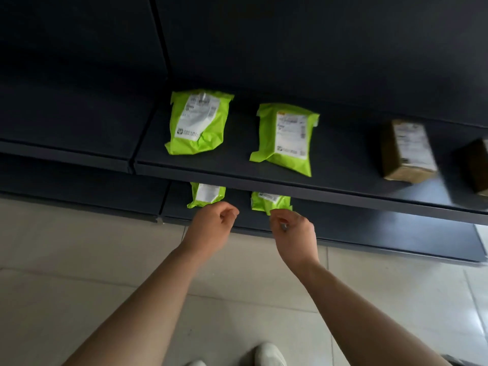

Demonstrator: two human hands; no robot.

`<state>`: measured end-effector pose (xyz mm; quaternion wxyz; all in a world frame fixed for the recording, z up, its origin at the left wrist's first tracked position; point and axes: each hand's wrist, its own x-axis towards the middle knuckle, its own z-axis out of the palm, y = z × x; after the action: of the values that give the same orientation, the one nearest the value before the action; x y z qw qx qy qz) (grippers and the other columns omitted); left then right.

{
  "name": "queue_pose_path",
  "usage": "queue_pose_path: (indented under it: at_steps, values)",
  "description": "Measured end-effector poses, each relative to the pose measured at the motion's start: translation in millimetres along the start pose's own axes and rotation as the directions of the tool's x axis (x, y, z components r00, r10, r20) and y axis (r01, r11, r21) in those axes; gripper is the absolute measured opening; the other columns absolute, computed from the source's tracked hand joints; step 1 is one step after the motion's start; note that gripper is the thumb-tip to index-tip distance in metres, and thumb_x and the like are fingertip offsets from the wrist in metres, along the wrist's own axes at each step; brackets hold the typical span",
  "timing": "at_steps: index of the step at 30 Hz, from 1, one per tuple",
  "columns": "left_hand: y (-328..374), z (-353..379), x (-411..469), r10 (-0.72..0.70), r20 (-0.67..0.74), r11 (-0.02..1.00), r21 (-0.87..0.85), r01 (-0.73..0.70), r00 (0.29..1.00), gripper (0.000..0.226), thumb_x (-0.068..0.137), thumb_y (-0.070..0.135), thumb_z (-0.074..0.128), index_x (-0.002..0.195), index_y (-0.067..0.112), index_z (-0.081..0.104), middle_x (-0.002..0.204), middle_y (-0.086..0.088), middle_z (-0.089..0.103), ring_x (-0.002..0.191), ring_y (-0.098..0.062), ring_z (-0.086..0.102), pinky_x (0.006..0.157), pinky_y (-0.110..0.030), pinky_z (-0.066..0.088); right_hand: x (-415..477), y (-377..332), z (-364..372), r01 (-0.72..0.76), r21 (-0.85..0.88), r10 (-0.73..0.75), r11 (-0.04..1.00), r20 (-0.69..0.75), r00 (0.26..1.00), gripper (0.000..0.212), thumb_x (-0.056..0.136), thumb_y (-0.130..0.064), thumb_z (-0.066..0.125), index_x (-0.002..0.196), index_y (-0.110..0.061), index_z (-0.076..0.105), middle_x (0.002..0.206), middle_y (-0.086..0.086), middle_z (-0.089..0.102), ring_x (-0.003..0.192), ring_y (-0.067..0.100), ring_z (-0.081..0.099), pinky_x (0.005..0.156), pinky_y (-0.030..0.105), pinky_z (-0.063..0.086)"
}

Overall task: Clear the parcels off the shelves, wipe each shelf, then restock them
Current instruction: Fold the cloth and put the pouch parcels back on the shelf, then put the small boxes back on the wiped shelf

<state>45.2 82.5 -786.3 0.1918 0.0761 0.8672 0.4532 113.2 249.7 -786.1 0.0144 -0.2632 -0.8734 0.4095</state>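
Two green parcels with white labels lie on the lower dark shelf [369, 228], partly hidden under the upper shelf's front edge. My left hand [214, 223] is just below the left one [207, 194], fingers curled, with nothing in it. My right hand [293, 229] is at the near corner of the right one [269, 202], and its fingertips pinch that corner. On the upper shelf [264, 180] lie two more green parcels [198, 122] [286, 138] and a brown box [408, 151].
A second brown box [475, 167] shows at the right edge of the upper shelf. Another shelf unit [66, 154] adjoins on the left. Pale floor tiles [79, 260] lie below, with my light shoes [269, 355] at the bottom edge.
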Motion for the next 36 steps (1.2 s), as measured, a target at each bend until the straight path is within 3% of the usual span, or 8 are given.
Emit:
queue_pose_path:
  at_steps: [7,12,15,17,21,26,30,36]
  values:
    - [180.8,-61.7,-86.8,0.032,0.054,0.999,-0.018,-0.031,0.998,0.016,0.096,0.023,0.052,0.1,0.019,0.067,0.093,0.002,0.069,0.085,-0.017,0.066,0.072,-0.03,0.049,-79.4,-104.2,-169.7,-0.066,0.043,0.07,0.997,-0.081,0.994,0.018,0.093,-0.021,0.054,0.093,-0.022,0.072,0.083,-0.006,0.068,0.073,0.008,0.058,0.066,0.023,0.042]
    - [314.6,-79.9,-136.8,0.184,0.146,0.982,0.013,-0.188,0.972,0.017,0.096,0.025,0.053,0.103,0.02,0.068,0.093,0.008,0.067,0.084,-0.008,0.062,0.072,-0.021,0.045,-137.3,-161.4,-297.5,-0.093,0.077,0.109,0.993,-0.236,0.966,0.019,0.094,-0.027,0.057,0.102,-0.022,0.073,0.085,-0.016,0.066,0.082,0.004,0.063,0.075,0.02,0.05]
    - [401.6,-80.8,-173.4,0.292,0.239,0.953,0.004,-0.301,0.926,0.016,0.096,0.026,0.052,0.1,0.023,0.067,0.09,0.012,0.066,0.083,-0.006,0.061,0.069,-0.018,0.045,-181.2,-182.0,-376.2,-0.123,0.11,0.156,0.986,-0.384,0.91,0.022,0.095,-0.029,0.056,0.109,-0.022,0.072,0.087,-0.021,0.062,0.077,-0.007,0.059,0.069,0.005,0.04]
    - [429.7,-79.2,-185.7,0.333,0.265,0.937,0.011,-0.348,0.905,0.017,0.095,0.028,0.051,0.099,0.026,0.067,0.087,0.014,0.066,0.081,-0.004,0.061,0.068,-0.018,0.045,-197.1,-192.4,-399.3,-0.123,0.097,0.152,0.988,-0.417,0.896,0.022,0.095,-0.029,0.056,0.108,-0.023,0.072,0.086,-0.023,0.061,0.077,-0.009,0.058,0.067,0.003,0.037]
    - [500.7,-48.6,-226.6,0.447,0.394,0.876,-0.013,-0.482,0.803,0.014,0.094,0.028,0.052,0.094,0.029,0.066,0.082,0.015,0.065,0.077,-0.005,0.059,0.064,-0.01,0.04,-254.0,-192.6,-469.2,-0.167,0.157,0.227,0.973,-0.559,0.798,0.023,0.092,-0.029,0.056,0.106,-0.024,0.073,0.095,-0.016,0.068,0.086,0.0,0.06,0.072,0.008,0.039]
    - [563.6,10.4,-290.6,0.524,0.552,0.802,-0.064,-0.594,0.649,0.017,0.096,0.027,0.051,0.101,0.023,0.066,0.091,0.008,0.067,0.087,-0.012,0.062,0.075,-0.027,0.047,-330.3,-157.7,-531.9,-0.246,0.257,0.356,0.934,-0.667,0.654,0.022,0.091,-0.027,0.058,0.105,-0.02,0.074,0.101,-0.004,0.073,0.095,0.011,0.066,0.087,0.031,0.052]
    - [603.5,67.6,-349.2,0.571,0.633,0.746,-0.134,-0.652,0.523,0.017,0.096,0.022,0.053,0.104,0.018,0.066,0.091,0.005,0.067,0.081,-0.008,0.061,0.07,-0.019,0.045,-394.4,-114.2,-575.9,-0.265,0.377,0.461,0.887,-0.727,0.509,0.016,0.089,-0.025,0.062,0.097,-0.021,0.075,0.089,-0.006,0.073,0.087,0.009,0.066,0.082,0.027,0.052]
    - [650.3,175.9,-451.2,0.591,0.723,0.683,-0.212,-0.698,0.358,0.011,0.094,0.023,0.055,0.096,0.023,0.066,0.09,0.005,0.069,0.086,-0.017,0.064,0.081,-0.03,0.052,-500.1,-30.3,-650.1,-0.357,0.402,0.517,0.843,-0.788,0.335,0.014,0.089,-0.024,0.062,0.093,-0.019,0.075,0.084,-0.006,0.072,0.082,0.01,0.065,0.079,0.026,0.05]
